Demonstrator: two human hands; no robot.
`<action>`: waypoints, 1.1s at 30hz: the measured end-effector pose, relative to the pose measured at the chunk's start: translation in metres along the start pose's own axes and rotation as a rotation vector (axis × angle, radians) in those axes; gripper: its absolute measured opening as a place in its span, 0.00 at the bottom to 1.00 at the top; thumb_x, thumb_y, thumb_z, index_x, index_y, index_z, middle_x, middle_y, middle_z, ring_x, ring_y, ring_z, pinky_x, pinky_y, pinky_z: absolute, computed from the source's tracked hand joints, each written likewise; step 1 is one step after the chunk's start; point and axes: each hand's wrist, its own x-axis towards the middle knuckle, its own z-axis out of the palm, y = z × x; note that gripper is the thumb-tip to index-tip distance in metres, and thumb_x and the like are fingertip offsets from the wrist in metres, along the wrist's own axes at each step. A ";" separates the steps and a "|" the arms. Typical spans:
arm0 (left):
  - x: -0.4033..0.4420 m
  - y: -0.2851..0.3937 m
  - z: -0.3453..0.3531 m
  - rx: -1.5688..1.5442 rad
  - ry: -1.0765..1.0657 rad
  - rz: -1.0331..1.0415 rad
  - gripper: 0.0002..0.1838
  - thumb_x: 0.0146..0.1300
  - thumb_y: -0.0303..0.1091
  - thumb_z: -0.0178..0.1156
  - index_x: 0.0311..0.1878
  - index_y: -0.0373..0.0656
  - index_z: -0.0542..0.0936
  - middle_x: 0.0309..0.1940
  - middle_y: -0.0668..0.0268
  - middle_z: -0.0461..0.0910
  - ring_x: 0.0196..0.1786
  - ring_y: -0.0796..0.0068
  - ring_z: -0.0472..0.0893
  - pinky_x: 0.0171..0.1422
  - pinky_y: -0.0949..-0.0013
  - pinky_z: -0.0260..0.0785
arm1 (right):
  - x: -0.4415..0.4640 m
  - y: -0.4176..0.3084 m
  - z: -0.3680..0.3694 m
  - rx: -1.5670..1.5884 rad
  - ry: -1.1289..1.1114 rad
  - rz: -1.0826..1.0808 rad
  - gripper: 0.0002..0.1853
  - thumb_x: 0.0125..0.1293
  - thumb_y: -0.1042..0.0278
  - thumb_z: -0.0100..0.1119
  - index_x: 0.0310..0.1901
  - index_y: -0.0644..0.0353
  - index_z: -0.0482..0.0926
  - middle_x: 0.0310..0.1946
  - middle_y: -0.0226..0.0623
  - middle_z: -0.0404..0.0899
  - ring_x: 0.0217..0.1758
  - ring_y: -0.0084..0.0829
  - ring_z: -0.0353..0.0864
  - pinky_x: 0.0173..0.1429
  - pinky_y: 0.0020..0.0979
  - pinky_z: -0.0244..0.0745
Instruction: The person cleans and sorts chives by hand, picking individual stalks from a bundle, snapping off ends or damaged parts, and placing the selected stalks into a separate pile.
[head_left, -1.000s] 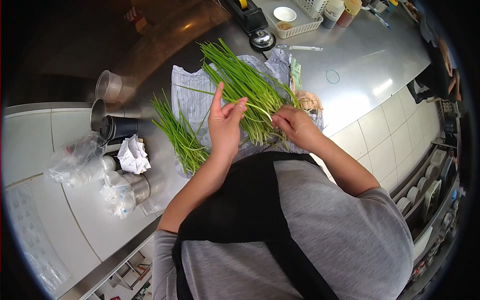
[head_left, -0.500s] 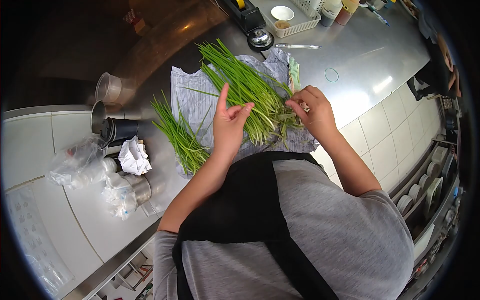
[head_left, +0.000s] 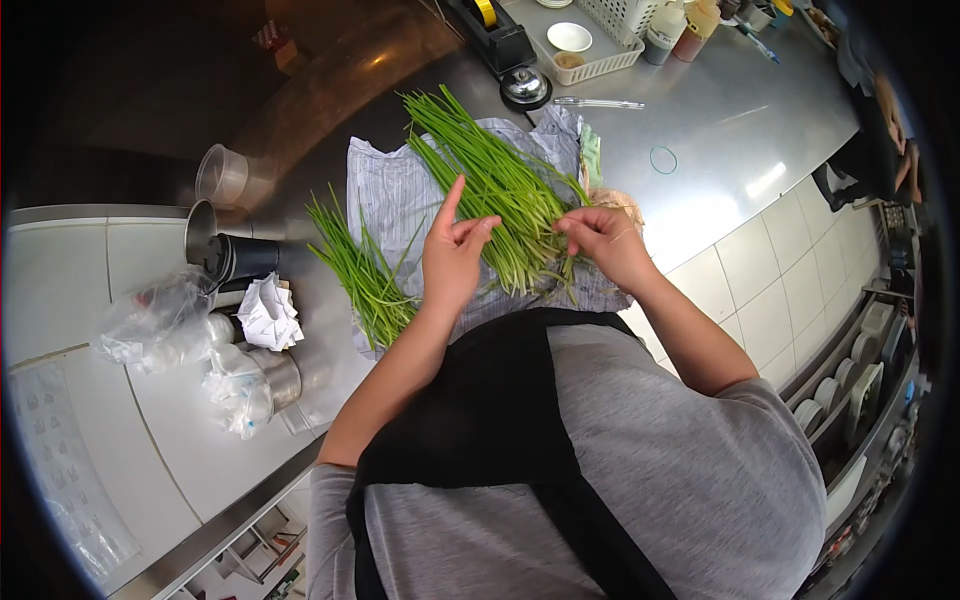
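A large bunch of green chives lies on a crumpled, grey-striped cloth, pale root ends towards me. My left hand is over the bunch's left side, index finger stretched out. Its thumb and other fingers are drawn together; what they hold, if anything, I cannot make out. At the root ends, my right hand pinches thin chive ends between thumb and fingers. A smaller pile of chives lies to the left, partly on the cloth. Behind my right hand shows something tan, partly hidden.
Beyond the cloth stand a call bell, a tape dispenser and a white basket. A pen and a green rubber band lie on the steel counter. Cups and crumpled paper are left. Another person's arm shows far right.
My right hand has moved left and slightly down, closer to my left hand, onto the root ends. The tan thing has come into sight behind it. My left hand has barely shifted.
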 end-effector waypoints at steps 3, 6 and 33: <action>0.006 -0.012 -0.007 0.283 0.071 0.135 0.29 0.66 0.30 0.58 0.70 0.46 0.64 0.41 0.59 0.82 0.40 0.76 0.79 0.51 0.73 0.69 | -0.003 -0.003 -0.011 0.167 0.020 0.124 0.10 0.69 0.67 0.56 0.41 0.64 0.82 0.22 0.25 0.76 0.23 0.13 0.67 0.29 0.17 0.62; 0.005 -0.005 -0.005 0.582 0.140 0.258 0.22 0.67 0.33 0.58 0.64 0.46 0.71 0.41 0.58 0.80 0.43 0.71 0.78 0.52 0.70 0.69 | -0.006 -0.008 -0.010 0.281 0.034 0.146 0.09 0.69 0.67 0.55 0.39 0.63 0.81 0.21 0.24 0.74 0.21 0.12 0.64 0.27 0.17 0.59; 0.032 0.079 0.001 -0.720 -0.129 -0.207 0.21 0.75 0.53 0.37 0.46 0.43 0.70 0.23 0.76 0.56 0.23 0.86 0.54 0.27 0.80 0.51 | -0.019 -0.005 0.030 -0.005 -0.299 -0.082 0.14 0.72 0.61 0.52 0.31 0.62 0.74 0.18 0.27 0.69 0.22 0.18 0.66 0.27 0.25 0.63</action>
